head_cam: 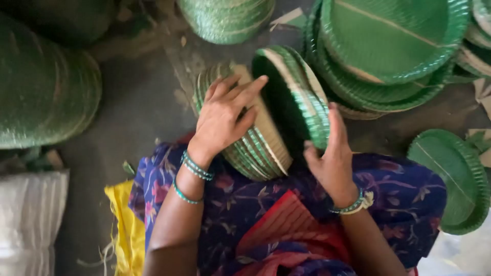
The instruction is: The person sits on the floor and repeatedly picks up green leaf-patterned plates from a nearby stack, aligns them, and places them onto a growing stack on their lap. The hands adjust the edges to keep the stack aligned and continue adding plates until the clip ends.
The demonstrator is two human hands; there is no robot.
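We look down on a seated person sorting green leaf plates on edge in the lap. The left hand (pixel 222 120) lies flat over the top of a stack of plates (pixel 250 148), its grip spread, fingers fanned across the pale rims and the forefinger reaching toward the gap beside it. Just right of that hand, a second bundle of plates (pixel 299 102) leans away from the first, its dark green hollow faces turned toward the left fingers. The right hand (pixel 332 158) presses against the outer side of this leaning bundle, palm flat to the rims, fingers straight and close together, thumb tucked below the edge; its grip is spread rather than pinching. Green bangles (pixel 197 168) ring the left wrist and a beaded band (pixel 353 207) the right. Under both hands we see a purple flowered garment (pixel 409 189) with a red fold (pixel 291 225) between the forearms. Beyond the right hand, a heap of loose plates (pixel 394 46) lies face up on the floor (pixel 138 92); a single plate (pixel 455 179) rests well to its outer side. Past the left hand stands a tall stack (pixel 41 97), with another stack (pixel 227 18) ahead of the fingers.
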